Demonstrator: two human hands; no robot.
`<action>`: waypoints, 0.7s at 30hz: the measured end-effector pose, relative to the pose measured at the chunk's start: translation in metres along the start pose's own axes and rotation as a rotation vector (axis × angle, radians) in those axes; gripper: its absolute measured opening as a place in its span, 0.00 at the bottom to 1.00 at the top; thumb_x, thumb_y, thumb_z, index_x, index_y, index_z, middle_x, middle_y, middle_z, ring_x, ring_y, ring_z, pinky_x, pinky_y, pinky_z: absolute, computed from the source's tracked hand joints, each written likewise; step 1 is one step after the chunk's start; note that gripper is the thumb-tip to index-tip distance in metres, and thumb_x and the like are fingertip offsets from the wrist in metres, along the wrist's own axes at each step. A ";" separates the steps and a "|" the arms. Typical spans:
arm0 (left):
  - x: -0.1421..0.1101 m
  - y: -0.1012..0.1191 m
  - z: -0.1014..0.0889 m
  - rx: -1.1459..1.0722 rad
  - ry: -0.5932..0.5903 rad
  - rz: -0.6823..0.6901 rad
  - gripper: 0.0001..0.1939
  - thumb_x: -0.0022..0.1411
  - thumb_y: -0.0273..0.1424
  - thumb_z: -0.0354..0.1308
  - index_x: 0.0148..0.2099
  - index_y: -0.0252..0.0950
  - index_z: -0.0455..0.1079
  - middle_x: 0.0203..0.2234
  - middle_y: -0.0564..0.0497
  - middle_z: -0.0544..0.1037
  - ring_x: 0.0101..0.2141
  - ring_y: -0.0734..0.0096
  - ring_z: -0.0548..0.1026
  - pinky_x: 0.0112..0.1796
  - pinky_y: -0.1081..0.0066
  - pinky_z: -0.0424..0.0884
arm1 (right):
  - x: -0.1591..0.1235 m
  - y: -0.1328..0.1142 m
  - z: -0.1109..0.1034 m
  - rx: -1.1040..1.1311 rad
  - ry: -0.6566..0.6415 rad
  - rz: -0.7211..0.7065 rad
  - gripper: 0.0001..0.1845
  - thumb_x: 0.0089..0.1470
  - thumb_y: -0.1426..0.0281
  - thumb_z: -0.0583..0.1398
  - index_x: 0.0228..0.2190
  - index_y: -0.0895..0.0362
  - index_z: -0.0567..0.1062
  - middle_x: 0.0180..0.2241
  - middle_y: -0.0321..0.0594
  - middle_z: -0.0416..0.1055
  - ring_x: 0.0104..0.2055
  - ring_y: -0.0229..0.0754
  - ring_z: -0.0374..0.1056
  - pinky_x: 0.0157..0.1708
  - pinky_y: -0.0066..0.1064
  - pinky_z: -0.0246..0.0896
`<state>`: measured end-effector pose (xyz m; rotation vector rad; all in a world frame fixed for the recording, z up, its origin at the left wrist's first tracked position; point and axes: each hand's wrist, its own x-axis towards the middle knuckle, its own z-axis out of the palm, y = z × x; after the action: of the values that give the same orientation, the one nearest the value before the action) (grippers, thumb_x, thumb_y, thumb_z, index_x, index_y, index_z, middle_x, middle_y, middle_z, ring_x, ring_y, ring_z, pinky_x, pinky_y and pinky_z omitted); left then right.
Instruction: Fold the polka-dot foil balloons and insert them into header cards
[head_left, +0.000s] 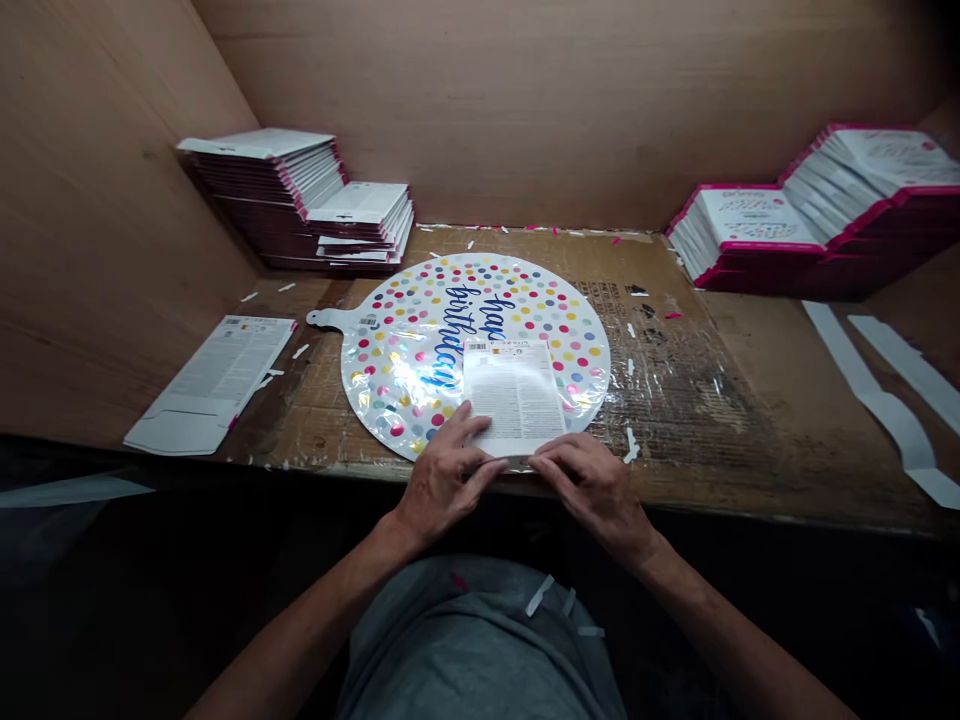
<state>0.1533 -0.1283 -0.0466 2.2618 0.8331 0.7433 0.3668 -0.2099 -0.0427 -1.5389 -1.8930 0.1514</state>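
A flat, round foil balloon [405, 350] with coloured dots and blue "birthday" lettering lies on the table, its tail pointing left. Over its near right part rests a white printed cardboard packet [517, 395] covered in small text. My left hand [450, 465] pinches the packet's near left edge between thumb and fingers. At the near right corner, my right hand [589, 485] has its thumb and fingertips closed on the same edge. The underside of the packet and the exact fingertip contact are hidden.
Stacked packets [262, 200] stand at the back left, and pink-edged packets [757, 215] at the back right. Another printed packet [217, 385] lies left. White paper strips [862, 390] lie right. Small scraps dot the cardboard-covered table [675, 420]; wooden panels [525, 110] enclose it.
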 end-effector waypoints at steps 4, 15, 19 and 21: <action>0.009 0.007 0.018 0.083 0.195 -0.224 0.06 0.60 0.33 0.62 0.34 0.37 0.71 0.56 0.39 0.71 0.61 0.49 0.65 0.58 0.49 0.65 | 0.006 -0.002 0.005 -0.125 0.036 0.082 0.15 0.65 0.61 0.55 0.37 0.58 0.77 0.38 0.48 0.77 0.38 0.45 0.72 0.38 0.35 0.67; 0.005 0.024 0.021 0.072 0.279 -0.272 0.16 0.54 0.32 0.66 0.43 0.36 0.67 0.58 0.37 0.68 0.63 0.47 0.61 0.60 0.48 0.61 | -0.041 0.009 -0.011 -0.367 0.102 -0.369 0.16 0.59 0.72 0.63 0.50 0.61 0.75 0.47 0.47 0.78 0.45 0.46 0.71 0.47 0.38 0.66; -0.005 0.042 0.006 -0.277 0.392 -0.569 0.25 0.54 0.43 0.66 0.48 0.34 0.67 0.44 0.40 0.76 0.45 0.54 0.77 0.47 0.55 0.74 | -0.026 -0.002 -0.011 -0.256 0.215 -0.367 0.16 0.58 0.77 0.63 0.48 0.60 0.76 0.43 0.46 0.79 0.42 0.43 0.73 0.43 0.35 0.68; -0.002 0.046 0.001 -0.611 0.346 -0.681 0.28 0.52 0.47 0.67 0.47 0.33 0.68 0.39 0.42 0.78 0.39 0.57 0.79 0.41 0.59 0.76 | -0.010 -0.009 -0.005 -0.218 0.272 -0.377 0.16 0.58 0.77 0.63 0.48 0.59 0.76 0.44 0.47 0.79 0.44 0.44 0.73 0.45 0.35 0.67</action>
<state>0.1691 -0.1585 -0.0159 1.2142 1.2387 0.9015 0.3628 -0.2231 -0.0392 -1.2319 -1.9827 -0.4235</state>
